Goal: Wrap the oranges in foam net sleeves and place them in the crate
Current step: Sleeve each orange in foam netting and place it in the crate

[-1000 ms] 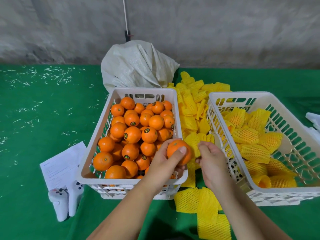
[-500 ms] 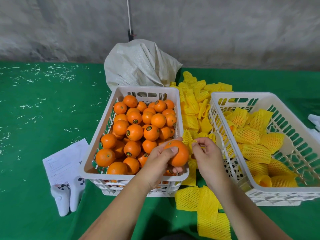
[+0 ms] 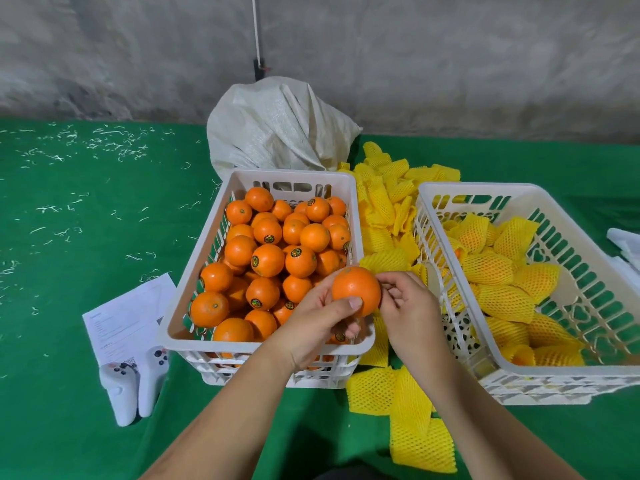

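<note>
A: Item 1, held orange (image 3: 356, 289)?
B: In the left hand (image 3: 317, 327), grip curled round it, thumb on the near face. It sits above the near right corner of the left crate (image 3: 194, 303).
A: Right hand (image 3: 410, 315)?
B: Just beside the orange, fingertips (image 3: 384, 279) bunched at its right edge. Whether this grip pinches anything, I cannot tell.
A: Left crate contents?
B: Bare oranges (image 3: 273, 251), heaped, several with dark stickers.
A: Right crate (image 3: 491, 362)?
B: Wrapped oranges (image 3: 498, 271) in yellow foam net.
A: Loose stock?
B: Empty foam net sleeves (image 3: 384, 209) piled between the 2 crates, more (image 3: 412, 420) on the green counter (image 3: 86, 220) in front.
A: Sundries?
B: White sack (image 3: 277, 133) behind, a paper sheet (image 3: 124, 313), 2 white controllers (image 3: 133, 386) at left.
</note>
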Demonstrator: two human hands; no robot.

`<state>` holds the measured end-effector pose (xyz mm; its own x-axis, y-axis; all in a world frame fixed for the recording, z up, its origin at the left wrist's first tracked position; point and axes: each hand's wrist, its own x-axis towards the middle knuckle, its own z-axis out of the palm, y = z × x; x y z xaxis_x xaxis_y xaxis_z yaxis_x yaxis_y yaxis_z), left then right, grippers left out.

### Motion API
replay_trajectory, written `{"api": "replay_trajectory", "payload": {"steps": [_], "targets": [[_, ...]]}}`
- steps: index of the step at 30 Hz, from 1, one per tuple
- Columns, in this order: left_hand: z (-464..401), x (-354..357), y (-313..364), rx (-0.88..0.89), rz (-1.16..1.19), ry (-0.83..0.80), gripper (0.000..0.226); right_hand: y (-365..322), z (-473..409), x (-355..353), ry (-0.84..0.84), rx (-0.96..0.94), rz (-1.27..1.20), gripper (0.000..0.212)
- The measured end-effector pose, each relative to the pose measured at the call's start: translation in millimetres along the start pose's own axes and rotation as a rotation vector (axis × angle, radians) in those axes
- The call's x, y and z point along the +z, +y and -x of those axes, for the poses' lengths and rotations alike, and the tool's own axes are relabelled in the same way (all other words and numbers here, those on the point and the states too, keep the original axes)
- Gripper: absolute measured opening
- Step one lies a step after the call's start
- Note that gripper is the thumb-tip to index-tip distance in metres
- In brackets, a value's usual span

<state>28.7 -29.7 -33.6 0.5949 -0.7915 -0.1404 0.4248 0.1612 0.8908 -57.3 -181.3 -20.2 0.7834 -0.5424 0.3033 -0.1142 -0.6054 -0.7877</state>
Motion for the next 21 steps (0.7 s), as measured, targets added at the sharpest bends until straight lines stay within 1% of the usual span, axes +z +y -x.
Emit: {"api": "replay_trajectory", "payload": {"steps": [3, 5, 9, 12, 14, 16, 17, 19, 21], "targets": [[-0.9, 2.5, -0.6, 0.002, 0.025, 0.041, 0.071, -1.9, 3.7, -2.0, 0.002, 0.038, -0.075, 0.014], [-1.6, 1.2, -1.5, 0.006, 0.017, 0.058, 0.068, -5.4, 4.8, -1.9, -0.002, 0.033, -0.112, 0.014], [-0.5, 4.1, -2.0, 0.023, -0.016, 0.084, 0.075, -12.0, 3.4, -3.0, 0.017, -0.012, -0.084, 0.016], [-1.7, 10.3, -3.4, 0.093, -0.035, 0.192, 0.080, -16.1, 5.9, -4.1, 0.025, -0.103, -0.045, 0.015], [-3.1, 10.3, -4.9, 0.123, 0.034, 0.249, 0.080, -21.5, 10.2, -0.4, -0.003, -0.210, -0.010, 0.013], [-4.3, 6.4, -5.3, 0.115, 0.144, 0.220, 0.077, -24.8, 12.7, 6.3, -0.018, -0.294, 0.044, 0.014], [-3.5, 4.0, -5.2, 0.098, 0.160, 0.185, 0.077, -24.7, 11.0, 8.4, -0.011, -0.300, 0.064, 0.013], [-1.4, -0.9, -4.7, 0.073, 0.060, 0.134, 0.078, -22.6, 4.0, 7.9, 0.016, -0.242, 0.070, 0.017], [-0.9, -1.8, -5.1, 0.110, -0.116, 0.153, 0.078, -20.1, -3.1, 1.5, 0.035, -0.195, 0.078, 0.021]]}}
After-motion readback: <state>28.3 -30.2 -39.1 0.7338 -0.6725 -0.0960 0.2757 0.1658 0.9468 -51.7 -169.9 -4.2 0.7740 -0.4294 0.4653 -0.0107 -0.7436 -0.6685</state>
